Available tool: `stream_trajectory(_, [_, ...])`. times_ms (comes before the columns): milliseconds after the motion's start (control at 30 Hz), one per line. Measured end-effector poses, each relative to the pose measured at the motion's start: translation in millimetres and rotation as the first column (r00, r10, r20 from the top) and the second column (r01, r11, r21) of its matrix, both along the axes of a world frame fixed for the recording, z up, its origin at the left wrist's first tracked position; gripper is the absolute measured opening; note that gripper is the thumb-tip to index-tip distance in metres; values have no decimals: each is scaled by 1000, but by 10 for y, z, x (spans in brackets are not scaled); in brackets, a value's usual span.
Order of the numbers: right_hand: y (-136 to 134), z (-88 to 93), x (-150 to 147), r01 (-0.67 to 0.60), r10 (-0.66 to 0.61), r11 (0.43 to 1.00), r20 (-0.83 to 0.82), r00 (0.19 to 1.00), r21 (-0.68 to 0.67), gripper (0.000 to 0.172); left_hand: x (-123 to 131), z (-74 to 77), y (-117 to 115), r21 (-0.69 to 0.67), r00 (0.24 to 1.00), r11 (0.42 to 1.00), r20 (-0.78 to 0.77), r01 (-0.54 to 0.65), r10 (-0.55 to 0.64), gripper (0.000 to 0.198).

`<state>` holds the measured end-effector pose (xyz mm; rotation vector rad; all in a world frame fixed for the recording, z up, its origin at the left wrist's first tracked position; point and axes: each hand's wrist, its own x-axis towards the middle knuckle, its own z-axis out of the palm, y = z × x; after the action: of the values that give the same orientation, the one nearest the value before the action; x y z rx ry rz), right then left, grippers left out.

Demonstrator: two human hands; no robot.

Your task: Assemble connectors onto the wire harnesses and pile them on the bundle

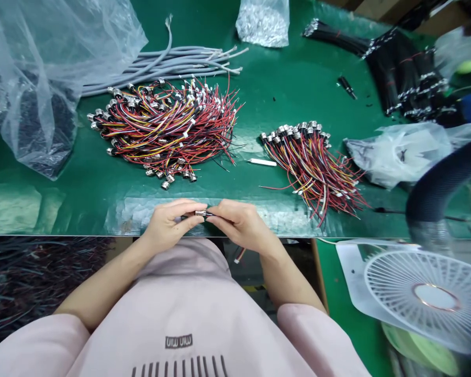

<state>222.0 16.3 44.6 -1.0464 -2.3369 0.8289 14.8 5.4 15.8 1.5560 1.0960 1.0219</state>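
Note:
At the front edge of the green table (82, 209), my left hand (171, 221) pinches the left side of a small metal connector (201, 213). My right hand (239, 221) has its thumb and fingertips closed on the dark end at the connector's right. Thin wires with a white plug (237, 260) hang below my right hand. Beyond my hands lies a large pile of red, yellow and black wires with metal connectors (172, 125). A smaller pile of similar wired connectors (314, 167) is to the right, with a white pen-like stick (262, 163) beside it.
Grey cables (149, 65) and a clear plastic bag (35, 99) lie at the left. Black cable bundles (400, 73) and a whitish bag (400, 152) are at the right. A black hose (435, 183) and a white fan (432, 296) stand near the right edge.

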Motion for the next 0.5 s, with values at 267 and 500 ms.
stream_trajectory(267, [14,117,104,95,-108,984,-81,991,-154,18,-4,-2,0,-61,993,996,90,-66,72,20])
stream_trajectory(500, [6,64,-18,53,-71,990,-134,988,-133,19,-7,-20,-14,-21,998,999,44,-34,35,19])
